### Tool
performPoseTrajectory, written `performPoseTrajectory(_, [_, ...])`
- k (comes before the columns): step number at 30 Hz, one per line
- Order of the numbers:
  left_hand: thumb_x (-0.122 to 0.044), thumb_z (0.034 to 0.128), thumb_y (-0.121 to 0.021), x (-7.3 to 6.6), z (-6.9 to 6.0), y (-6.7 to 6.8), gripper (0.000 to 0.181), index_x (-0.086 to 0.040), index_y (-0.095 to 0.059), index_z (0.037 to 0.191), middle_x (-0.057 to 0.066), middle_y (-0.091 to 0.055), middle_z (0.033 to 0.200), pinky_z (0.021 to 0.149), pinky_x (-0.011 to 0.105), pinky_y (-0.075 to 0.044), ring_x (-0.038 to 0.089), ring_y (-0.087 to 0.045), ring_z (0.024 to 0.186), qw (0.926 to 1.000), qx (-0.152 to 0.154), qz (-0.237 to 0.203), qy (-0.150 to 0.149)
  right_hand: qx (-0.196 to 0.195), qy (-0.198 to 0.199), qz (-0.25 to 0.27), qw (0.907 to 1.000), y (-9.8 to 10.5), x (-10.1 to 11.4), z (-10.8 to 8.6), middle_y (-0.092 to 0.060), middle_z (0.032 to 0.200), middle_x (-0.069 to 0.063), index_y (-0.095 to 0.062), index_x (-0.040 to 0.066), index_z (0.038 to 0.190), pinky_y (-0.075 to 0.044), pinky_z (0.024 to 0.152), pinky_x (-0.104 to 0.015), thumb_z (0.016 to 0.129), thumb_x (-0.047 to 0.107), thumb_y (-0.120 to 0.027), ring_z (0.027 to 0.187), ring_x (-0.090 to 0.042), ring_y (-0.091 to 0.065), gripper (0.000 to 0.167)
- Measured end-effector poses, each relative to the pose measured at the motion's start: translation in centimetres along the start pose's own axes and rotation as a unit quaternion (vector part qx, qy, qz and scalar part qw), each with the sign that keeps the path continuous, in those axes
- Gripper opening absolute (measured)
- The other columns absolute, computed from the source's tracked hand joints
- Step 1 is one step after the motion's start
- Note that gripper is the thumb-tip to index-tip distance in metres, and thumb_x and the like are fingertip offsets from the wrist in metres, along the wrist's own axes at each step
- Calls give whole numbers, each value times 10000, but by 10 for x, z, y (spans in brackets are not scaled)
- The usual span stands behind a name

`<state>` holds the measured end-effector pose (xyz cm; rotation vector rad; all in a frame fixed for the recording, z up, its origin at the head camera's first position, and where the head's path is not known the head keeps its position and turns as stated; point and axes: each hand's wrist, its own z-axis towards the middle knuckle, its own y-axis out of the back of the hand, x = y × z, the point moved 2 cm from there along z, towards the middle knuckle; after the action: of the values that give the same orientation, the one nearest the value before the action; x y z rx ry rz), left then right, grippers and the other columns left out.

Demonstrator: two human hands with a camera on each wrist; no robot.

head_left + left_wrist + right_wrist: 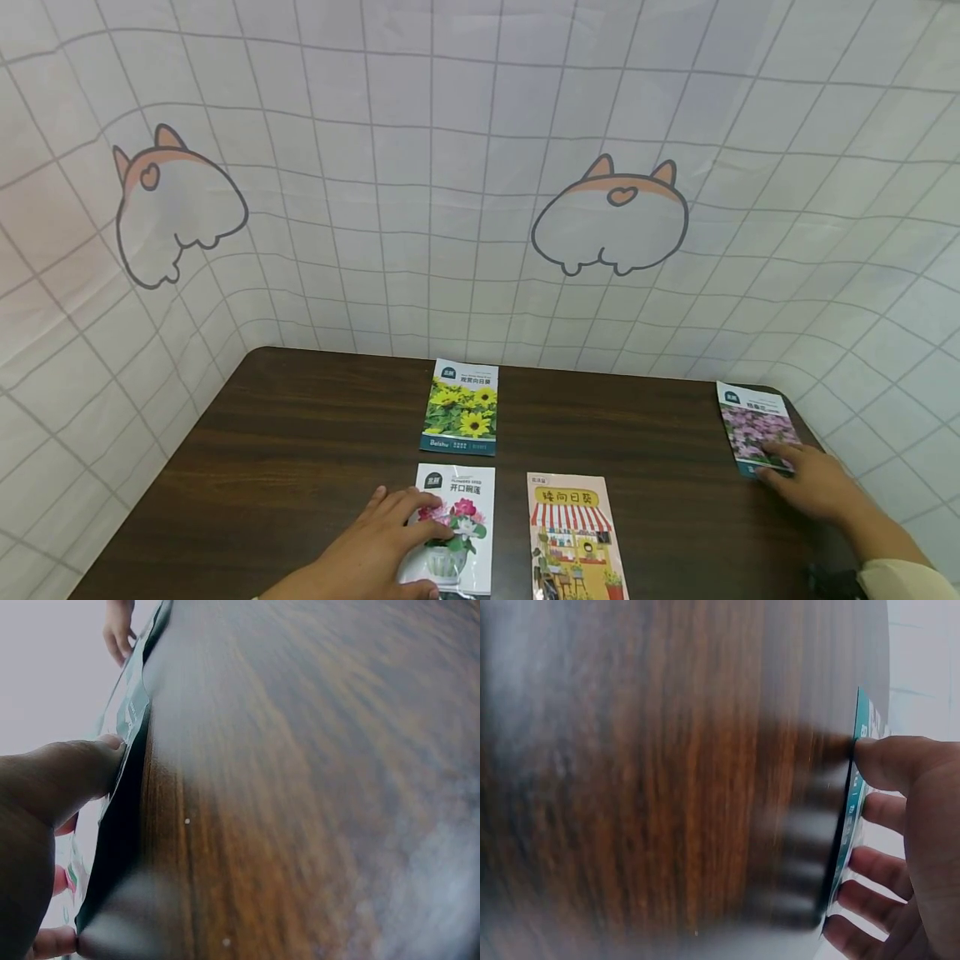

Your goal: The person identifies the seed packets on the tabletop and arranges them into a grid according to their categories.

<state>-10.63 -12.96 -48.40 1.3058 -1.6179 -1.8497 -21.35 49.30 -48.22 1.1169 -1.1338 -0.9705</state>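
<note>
My left hand [375, 546] lies over a white seed packet [482, 560] printed with pink and white flowers in a pot. Its fingers are spread across the packet's left part, and in the left wrist view the thumb [82, 772] presses near an edge. Far to the right, my right hand [817, 483] touches the lower part of a seed packet with purple flowers [753, 429]. The right wrist view has that hand's thumb [885, 761] and spread fingertips on this packet's face. Both packets lie on the table.
A yellow sunflower packet [461, 408] lies behind the potted-flower one. To its front right is a peach packet with a striped awning [573, 533]. All rest on a dark wooden table [300, 433], enclosed by a white gridded curtain [390, 167] at the back and sides.
</note>
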Motion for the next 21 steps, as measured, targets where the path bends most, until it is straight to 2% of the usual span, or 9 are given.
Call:
performPoseTrajectory(9, [-727, 825, -672, 0, 0, 0, 566, -484, -603, 1332, -51, -451, 1506, 1149, 725, -144, 318, -386, 1406, 10000, -11, -48, 74, -61, 265, 13, 9996, -2, 20, 3, -556, 1238, -438, -619, -82, 1280, -422, 892, -747, 928, 278, -734, 1126, -664, -502, 516])
performPoseTrajectory(21, [-725, 826, -670, 0, 0, -1, 576, -469, -609, 1338, -36, -458, 1503, 1141, 731, -159, 319, -394, 1398, 10000, -57, 2, 28, 149, 257, -62, 9995, -4, 46, 8, -538, 1284, -418, -621, -48, 1313, -386, 905, -780, 921, 356, -739, 1163, -686, -457, 575])
